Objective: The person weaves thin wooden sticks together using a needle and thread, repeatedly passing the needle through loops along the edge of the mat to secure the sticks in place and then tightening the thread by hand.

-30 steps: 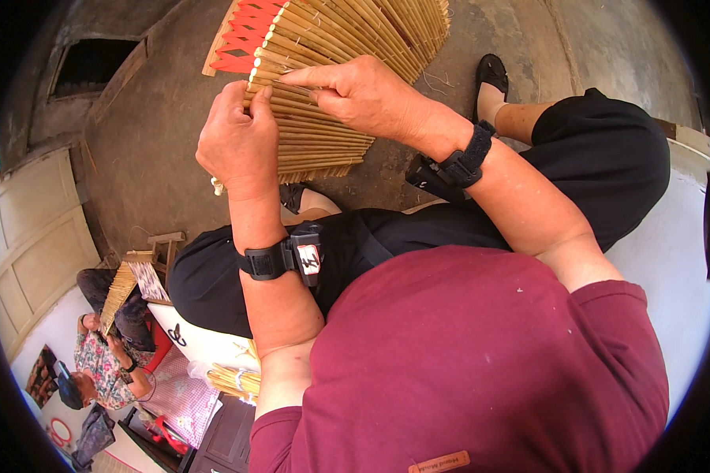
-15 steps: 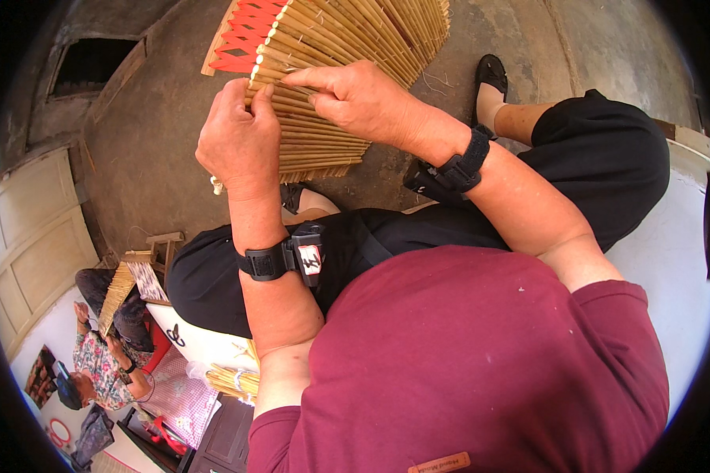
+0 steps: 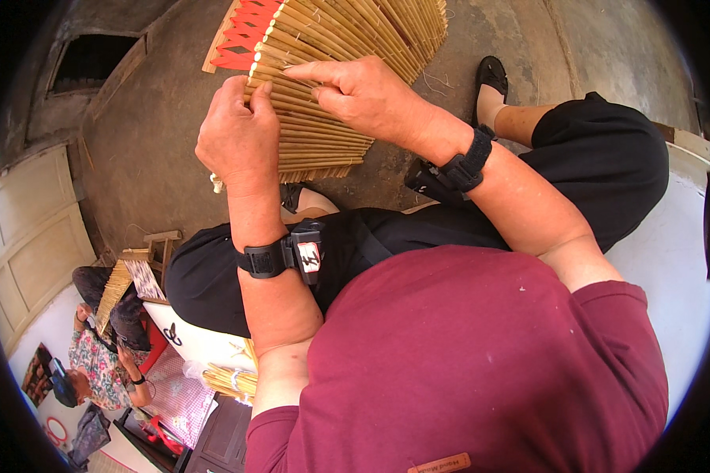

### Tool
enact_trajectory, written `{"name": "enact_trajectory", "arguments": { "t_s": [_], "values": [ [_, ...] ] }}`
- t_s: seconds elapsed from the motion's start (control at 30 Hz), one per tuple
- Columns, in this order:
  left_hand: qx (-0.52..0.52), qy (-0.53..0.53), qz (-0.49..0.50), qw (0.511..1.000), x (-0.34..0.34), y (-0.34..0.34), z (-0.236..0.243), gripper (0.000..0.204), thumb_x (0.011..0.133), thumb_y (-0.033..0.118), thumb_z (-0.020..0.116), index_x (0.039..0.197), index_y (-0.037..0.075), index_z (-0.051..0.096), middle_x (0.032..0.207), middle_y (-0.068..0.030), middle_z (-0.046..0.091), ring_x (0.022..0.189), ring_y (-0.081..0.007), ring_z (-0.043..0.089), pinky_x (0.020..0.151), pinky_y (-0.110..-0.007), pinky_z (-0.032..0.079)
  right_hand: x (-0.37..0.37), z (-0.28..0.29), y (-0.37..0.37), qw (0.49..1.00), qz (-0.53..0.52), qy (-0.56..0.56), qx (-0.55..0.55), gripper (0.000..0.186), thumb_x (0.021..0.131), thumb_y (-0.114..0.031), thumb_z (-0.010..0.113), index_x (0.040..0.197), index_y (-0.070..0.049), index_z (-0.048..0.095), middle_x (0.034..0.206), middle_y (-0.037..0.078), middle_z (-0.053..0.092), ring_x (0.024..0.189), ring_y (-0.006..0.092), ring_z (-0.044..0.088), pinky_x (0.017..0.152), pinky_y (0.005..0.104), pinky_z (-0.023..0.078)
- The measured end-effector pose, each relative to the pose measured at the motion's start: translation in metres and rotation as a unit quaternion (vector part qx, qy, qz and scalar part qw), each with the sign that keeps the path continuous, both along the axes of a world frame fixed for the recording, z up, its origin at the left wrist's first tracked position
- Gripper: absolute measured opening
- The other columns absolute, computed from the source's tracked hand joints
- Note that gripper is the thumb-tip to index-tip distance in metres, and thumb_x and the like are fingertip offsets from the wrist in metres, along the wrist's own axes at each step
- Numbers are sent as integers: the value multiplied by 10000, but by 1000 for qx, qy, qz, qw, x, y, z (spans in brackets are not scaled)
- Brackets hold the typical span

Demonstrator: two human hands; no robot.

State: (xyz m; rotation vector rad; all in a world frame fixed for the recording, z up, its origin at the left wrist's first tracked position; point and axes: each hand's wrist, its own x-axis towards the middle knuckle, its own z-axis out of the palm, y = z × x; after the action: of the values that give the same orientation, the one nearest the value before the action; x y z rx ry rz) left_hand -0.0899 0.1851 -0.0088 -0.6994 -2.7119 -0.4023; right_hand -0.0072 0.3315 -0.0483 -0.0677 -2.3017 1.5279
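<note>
A fan-shaped mat of straw-coloured sticks [image 3: 375,38], bound side by side, spreads out beyond my knees. Red woven strips [image 3: 248,27] run along its left end, next to a pale wooden strip. My left hand [image 3: 238,130] is closed on the mat's left edge, with thumb and bent fingers around the stick ends. Just to the right, my right hand [image 3: 371,98] lies over the sticks, its index finger pointing left and its thumb tucked beneath. Whatever its fingers pinch is hidden or too thin to make out.
Another person [image 3: 95,370] sits at the lower left, handling a similar stick piece [image 3: 114,296]. Close to my left side are black-handled scissors [image 3: 173,335] on a white surface and a bundle of sticks [image 3: 233,381]. A wooden frame [image 3: 163,244] stands near my knee.
Both my hands keep nearly the same place on the mat; my right hand has shifted very slightly. The other person's arms have moved on their stick piece.
</note>
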Motion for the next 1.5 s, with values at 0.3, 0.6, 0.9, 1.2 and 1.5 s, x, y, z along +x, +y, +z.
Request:
{"name": "enact_trajectory", "arguments": {
  "t_s": [0.3,0.6,0.9,1.2,1.5],
  "values": [
    [-3,-13,14,1000,1,1,4,194,813,321,703,942,176,690,795,-52,692,719,-277,661,628,-373,508,-3,-1,0,1000,7,-15,-1,390,850,-82,522,1211,-148,655,595,104,554,501,106,462,512,283,432],
    [10,8,-9,1000,3,1,4,188,795,299,719,920,160,697,808,-41,693,707,-261,660,612,-358,505,-6,15,-3,998,-15,-43,-32,295,794,-89,509,1013,-19,694,936,201,676,871,362,648,772,399,529],
    [4,51,-46,998,31,7,25,149,774,223,717,873,149,634,814,3,642,717,-235,635,559,-368,492,16,33,-4,997,-45,-1,-68,231,804,-104,536,948,3,681,860,195,675,777,330,657,709,395,521],
    [-49,-132,-124,982,82,-9,47,219,771,199,733,881,72,593,810,-88,581,765,-279,617,625,-405,508,88,41,3,933,17,-257,-251,154,884,-148,620,938,-18,684,688,-27,593,607,47,515,547,225,425],
    [32,-253,-219,942,94,-27,45,390,779,146,718,1124,11,597,914,-142,633,845,-331,620,727,-405,505,115,45,2,896,12,-295,-333,195,914,-108,580,1054,-42,699,683,-65,537,564,21,426,505,186,351]
  ]
}}
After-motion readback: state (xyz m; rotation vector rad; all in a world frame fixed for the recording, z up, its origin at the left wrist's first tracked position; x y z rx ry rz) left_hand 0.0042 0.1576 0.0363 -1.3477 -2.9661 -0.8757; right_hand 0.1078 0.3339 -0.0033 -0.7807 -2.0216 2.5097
